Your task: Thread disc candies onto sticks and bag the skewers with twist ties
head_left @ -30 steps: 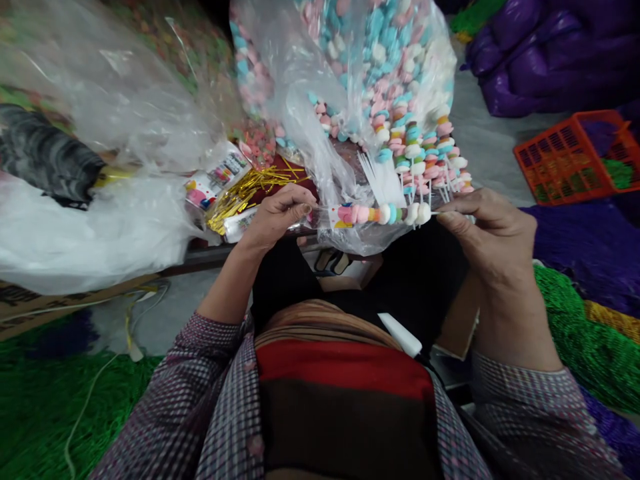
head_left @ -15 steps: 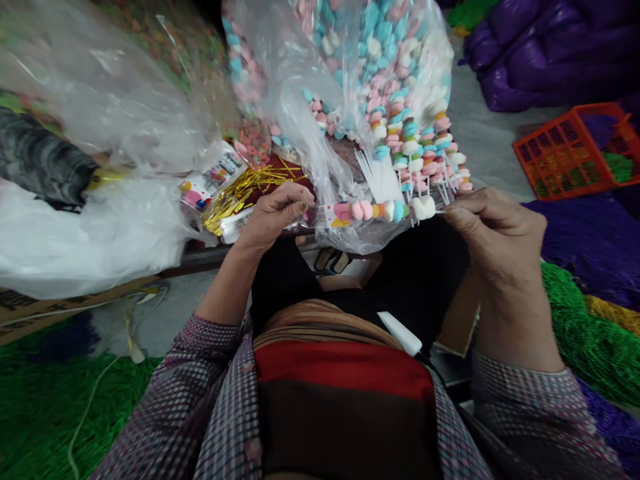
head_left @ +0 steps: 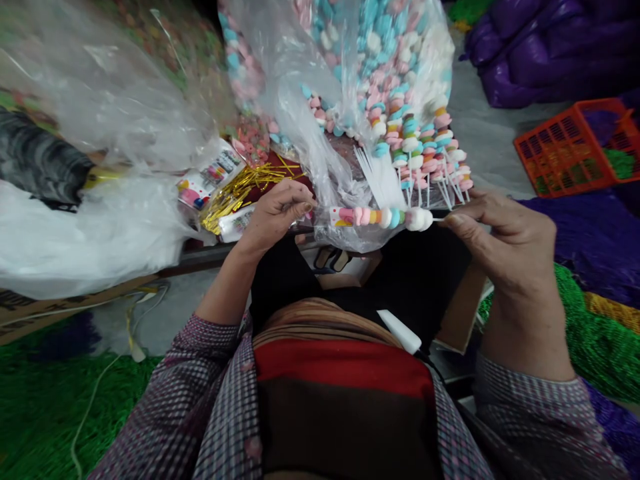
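Note:
My right hand (head_left: 500,243) pinches the bare white stick end of a candy skewer (head_left: 393,218), held level in front of my lap. Pink, orange, white, blue and green soft candies are threaded along it. At the skewer's left end is a small printed clear bag (head_left: 342,217) with pink and yellow patterns. My left hand (head_left: 283,210) has thumb and forefinger closed at the far end of this bag. How far the clear film covers the candies is hard to tell. More finished candy skewers (head_left: 417,143) lie just beyond, beside a bundle of white sticks (head_left: 380,177).
A big clear bag of pink, blue and white candies (head_left: 385,47) stands at the back. Gold twist ties (head_left: 243,190) and printed packets (head_left: 217,167) lie left of centre. An orange basket (head_left: 565,150) and purple sacks (head_left: 540,53) are at right; green shredded material (head_left: 60,407) lies lower left.
My right hand and the skewer have shifted slightly down and to the right. My left hand stays almost where it was, still pinching.

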The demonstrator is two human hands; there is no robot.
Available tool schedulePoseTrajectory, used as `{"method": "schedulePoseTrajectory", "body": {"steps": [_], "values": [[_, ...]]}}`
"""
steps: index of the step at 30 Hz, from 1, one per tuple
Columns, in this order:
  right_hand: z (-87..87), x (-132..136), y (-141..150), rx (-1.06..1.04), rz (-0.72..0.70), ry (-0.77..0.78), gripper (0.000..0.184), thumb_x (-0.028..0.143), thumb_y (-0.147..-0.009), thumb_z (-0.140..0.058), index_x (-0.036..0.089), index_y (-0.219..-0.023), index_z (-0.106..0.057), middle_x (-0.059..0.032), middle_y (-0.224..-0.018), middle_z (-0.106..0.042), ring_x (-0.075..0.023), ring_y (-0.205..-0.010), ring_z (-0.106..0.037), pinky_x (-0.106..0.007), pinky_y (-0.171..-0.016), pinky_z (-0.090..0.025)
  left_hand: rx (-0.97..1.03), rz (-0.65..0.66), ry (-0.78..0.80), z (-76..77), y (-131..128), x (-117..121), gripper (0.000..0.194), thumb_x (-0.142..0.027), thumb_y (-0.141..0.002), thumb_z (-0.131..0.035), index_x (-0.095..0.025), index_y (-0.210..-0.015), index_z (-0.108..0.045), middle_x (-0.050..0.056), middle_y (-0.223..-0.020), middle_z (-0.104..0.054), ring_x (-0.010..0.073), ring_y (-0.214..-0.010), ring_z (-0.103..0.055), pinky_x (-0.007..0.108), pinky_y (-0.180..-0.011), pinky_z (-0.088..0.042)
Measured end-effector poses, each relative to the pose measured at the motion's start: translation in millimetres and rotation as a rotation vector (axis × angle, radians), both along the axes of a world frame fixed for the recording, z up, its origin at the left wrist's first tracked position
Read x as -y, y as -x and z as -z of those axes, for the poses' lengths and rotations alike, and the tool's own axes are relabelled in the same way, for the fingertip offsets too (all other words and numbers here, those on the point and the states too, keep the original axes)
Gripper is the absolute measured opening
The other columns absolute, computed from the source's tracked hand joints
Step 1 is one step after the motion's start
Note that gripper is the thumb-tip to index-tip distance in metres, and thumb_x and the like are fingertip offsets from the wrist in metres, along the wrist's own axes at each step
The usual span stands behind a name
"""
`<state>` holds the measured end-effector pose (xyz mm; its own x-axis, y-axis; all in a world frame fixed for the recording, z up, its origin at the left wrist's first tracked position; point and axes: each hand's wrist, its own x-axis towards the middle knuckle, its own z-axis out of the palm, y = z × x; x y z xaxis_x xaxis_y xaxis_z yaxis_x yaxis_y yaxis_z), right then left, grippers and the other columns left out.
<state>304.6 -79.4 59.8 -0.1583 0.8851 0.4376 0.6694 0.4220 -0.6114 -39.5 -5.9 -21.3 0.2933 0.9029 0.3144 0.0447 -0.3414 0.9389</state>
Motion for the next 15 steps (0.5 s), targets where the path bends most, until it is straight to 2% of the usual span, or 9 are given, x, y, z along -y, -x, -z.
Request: {"method": "schedulePoseTrajectory", "body": {"steps": [5,7,9,12,15], "values": [[6.1,4.9,-1.5,-0.110,0.065,0.131,0.024,0.046,-0.090,-0.078,0.028,-0.074,-0.079,0.0034,-0.070,-0.070,-0.0129,-0.073,-0.064,-0.038,-0.099,-0.051,-0.059,-0.049,-0.165,4.0,0.6,-0.2,0.029,-0.054,-0.091,-0.073,-0.026,-0.086,-0.081,0.004,-0.093,-0.072,0.0187,-0.093,-0.066,0.035,-0.088,-0.052],[10.0,5.7,-2.1,-0.218,0.135,0.169,0.023,0.049,-0.086,-0.081,0.029,-0.074,-0.081,0.0020,-0.072,-0.074,-0.0144,-0.080,-0.068,-0.036,-0.096,-0.051,-0.052,-0.062,-0.173,5.8,1.2,0.0,0.027,-0.052,-0.091,-0.073,-0.027,-0.087,-0.081,0.004,-0.095,-0.073,0.0187,-0.095,-0.067,0.035,-0.089,-0.053],[13.6,5.7,-1.5,-0.358,0.191,0.201,0.024,0.051,-0.081,-0.085,0.030,-0.071,-0.082,0.0006,-0.071,-0.074,-0.0155,-0.082,-0.069,-0.033,-0.085,-0.051,-0.007,-0.064,-0.133,8.5,1.5,0.1,0.025,-0.051,-0.091,-0.074,-0.028,-0.087,-0.082,0.004,-0.097,-0.073,0.0187,-0.097,-0.068,0.036,-0.091,-0.054],[17.5,4.9,2.8,-0.535,0.189,0.279,0.028,0.054,-0.073,-0.090,0.029,-0.066,-0.082,-0.0004,-0.067,-0.073,-0.0156,-0.076,-0.068,-0.032,-0.075,-0.050,0.099,-0.042,-0.056,14.5,0.8,-0.1,0.021,-0.050,-0.089,-0.077,-0.030,-0.088,-0.083,0.004,-0.098,-0.073,0.0188,-0.098,-0.068,0.036,-0.092,-0.054],[20.6,4.6,8.9,-0.596,0.182,0.352,0.032,0.058,-0.068,-0.092,0.028,-0.064,-0.081,-0.0008,-0.066,-0.074,-0.0152,-0.070,-0.066,-0.032,-0.071,-0.049,0.189,0.004,0.014,19.4,-1.1,0.0,0.018,-0.049,-0.087,-0.080,-0.031,-0.087,-0.083,0.004,-0.099,-0.073,0.0182,-0.097,-0.068,0.035,-0.091,-0.055]]}}
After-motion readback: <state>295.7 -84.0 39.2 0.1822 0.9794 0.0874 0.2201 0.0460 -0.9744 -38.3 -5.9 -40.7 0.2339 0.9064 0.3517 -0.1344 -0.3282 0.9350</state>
